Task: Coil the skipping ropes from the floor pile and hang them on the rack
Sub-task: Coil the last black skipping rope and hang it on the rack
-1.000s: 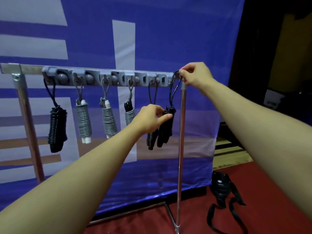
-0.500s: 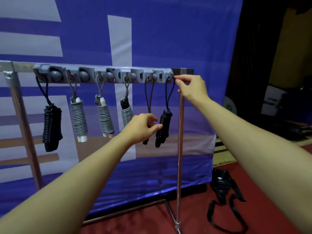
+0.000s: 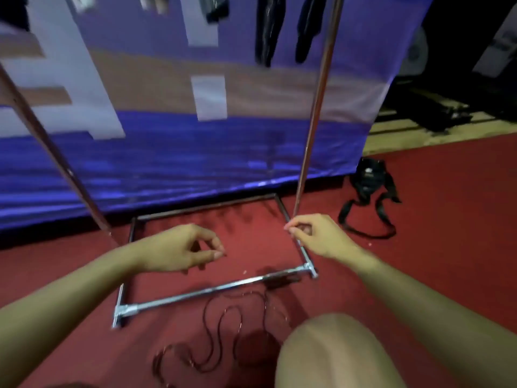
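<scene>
A thin dark skipping rope [image 3: 221, 329] lies in loose wavy loops on the red floor, just in front of the rack's chrome base bar [image 3: 209, 289]. My left hand [image 3: 179, 247] hovers above the base frame with loosely curled fingers and holds nothing. My right hand [image 3: 316, 236] is beside the foot of the rack's right upright pole [image 3: 316, 107], also loosely curled and empty. At the top edge hang the lower ends of two coiled black ropes [image 3: 268, 29]; the hooks are out of view. The picture is motion-blurred.
A blue banner [image 3: 195, 152] hangs behind the rack down to the floor. A black strapped bag [image 3: 369, 177] lies on the red carpet to the right. My bare knee [image 3: 335, 354] fills the lower right, next to the rope. The rack's left upright [image 3: 56, 158] slants across the left.
My view has dropped from the rack's hooks to the floor. Both hands have left the hung black rope and come down low over the rack's base.
</scene>
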Available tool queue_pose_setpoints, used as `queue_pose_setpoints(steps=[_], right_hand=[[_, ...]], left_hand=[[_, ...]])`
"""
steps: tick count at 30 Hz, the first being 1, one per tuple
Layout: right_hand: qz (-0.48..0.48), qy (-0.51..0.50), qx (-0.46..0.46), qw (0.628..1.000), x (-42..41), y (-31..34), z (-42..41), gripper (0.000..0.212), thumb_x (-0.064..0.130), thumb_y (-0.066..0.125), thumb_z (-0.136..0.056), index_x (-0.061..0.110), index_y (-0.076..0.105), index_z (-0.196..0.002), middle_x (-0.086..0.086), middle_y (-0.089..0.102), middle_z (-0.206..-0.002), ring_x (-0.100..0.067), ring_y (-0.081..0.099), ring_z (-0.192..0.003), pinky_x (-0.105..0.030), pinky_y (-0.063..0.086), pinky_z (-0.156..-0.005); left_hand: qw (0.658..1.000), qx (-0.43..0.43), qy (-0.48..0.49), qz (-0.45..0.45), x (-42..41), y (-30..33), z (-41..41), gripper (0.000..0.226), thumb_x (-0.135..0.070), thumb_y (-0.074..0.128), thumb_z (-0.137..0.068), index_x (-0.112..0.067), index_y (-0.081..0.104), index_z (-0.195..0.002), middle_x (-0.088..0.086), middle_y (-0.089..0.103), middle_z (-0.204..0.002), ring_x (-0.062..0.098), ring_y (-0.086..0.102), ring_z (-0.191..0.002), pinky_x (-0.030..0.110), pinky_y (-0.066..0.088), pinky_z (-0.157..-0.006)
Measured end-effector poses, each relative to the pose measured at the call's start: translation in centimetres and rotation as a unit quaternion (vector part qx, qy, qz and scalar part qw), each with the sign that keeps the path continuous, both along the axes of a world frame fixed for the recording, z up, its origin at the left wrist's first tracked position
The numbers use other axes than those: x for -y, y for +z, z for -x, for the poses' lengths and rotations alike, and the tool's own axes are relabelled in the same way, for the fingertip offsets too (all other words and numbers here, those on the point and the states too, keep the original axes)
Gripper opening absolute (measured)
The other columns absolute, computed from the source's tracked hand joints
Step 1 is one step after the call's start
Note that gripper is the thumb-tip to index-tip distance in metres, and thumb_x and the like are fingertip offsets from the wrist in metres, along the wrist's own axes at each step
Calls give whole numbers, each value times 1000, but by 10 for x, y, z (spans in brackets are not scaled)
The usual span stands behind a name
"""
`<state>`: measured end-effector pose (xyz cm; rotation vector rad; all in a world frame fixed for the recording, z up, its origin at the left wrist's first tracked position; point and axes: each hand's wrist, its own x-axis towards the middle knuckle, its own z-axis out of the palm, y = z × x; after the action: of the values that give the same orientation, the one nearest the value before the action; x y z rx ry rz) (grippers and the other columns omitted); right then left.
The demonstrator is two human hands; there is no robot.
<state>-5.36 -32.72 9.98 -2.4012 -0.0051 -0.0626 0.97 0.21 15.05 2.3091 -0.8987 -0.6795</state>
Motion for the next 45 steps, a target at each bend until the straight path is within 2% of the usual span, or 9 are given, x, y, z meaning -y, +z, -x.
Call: queue_pose_setpoints(steps=[5,12,18,26,29,32,36,40,45], right_hand=[[8,7,-133,991,-1,-119,30,15,11,67,-96,19,78,-99,18,71,-73,8,65,-69,-10,48,-70],[107,8,-197,975,8,-250,20,33,4,64,-92,19,72,-120,-1,62,-111,-19,66,-102,-36,53,-100],[250,38,-247,935,-1,-282,-14,58,22,59,-99,36,43,-153,-4,48,-139,-30,54,-128,-44,50,-104],[470,88,-231,847,-11,-302,-24,41,32,60,-100,17,54,-138,-9,46,-144,-30,44,-135,-46,46,-104],[380,61,-277,880,-20,-272,-13,42,45,55,-101,13,58,-128,-8,52,-133,-34,56,-125,-44,48,-98],[141,6,-276,951,-39,-203,-7,30,44,55,-100,16,60,-93,-5,68,-92,-25,70,-90,-37,53,-79],[-54,36,-200,978,-79,-76,8,27,43,58,-101,20,57,-87,6,65,-62,-7,62,-51,-26,45,-59],[-75,88,-57,992,-116,25,26,13,31,64,-100,23,63,-90,9,64,-61,-11,65,-54,-23,47,-57],[66,143,29,987,-129,128,30,27,36,65,-99,21,69,-77,7,70,-63,-5,66,-52,-21,51,-58]], left_hand=[[996,-66,56,-12,-51,-95,20,7,-28,68,-98,-27,75,-99,-3,75,-81,18,70,-65,31,56,-56],[986,-139,83,-32,-67,-171,36,11,-29,64,-100,-31,75,-99,12,76,-91,26,74,-75,31,59,-57],[984,-151,89,-33,-46,-194,31,12,-27,63,-102,-28,74,-98,9,76,-82,19,74,-69,26,57,-58],[982,-171,68,-43,-25,-204,30,12,-24,61,-103,-25,72,-100,-18,72,-73,4,67,-60,20,55,-62],[983,-171,57,-34,-17,-191,32,14,-27,59,-104,-25,71,-97,-18,71,-76,3,67,-67,32,60,-67],[983,-165,76,-4,-4,-162,33,30,-43,56,-103,-18,72,-100,-3,77,-89,19,73,-74,34,61,-66],[981,-151,102,70,20,-101,32,68,-81,43,-89,-21,69,-109,2,76,-98,20,74,-85,44,61,-80],[972,-128,98,170,34,-20,40,37,-51,45,-104,-21,64,-113,0,75,-99,15,74,-92,43,64,-80],[968,-113,81,208,17,80,47,36,-32,43,-110,1,57,-108,20,74,-89,26,77,-76,42,65,-72]])
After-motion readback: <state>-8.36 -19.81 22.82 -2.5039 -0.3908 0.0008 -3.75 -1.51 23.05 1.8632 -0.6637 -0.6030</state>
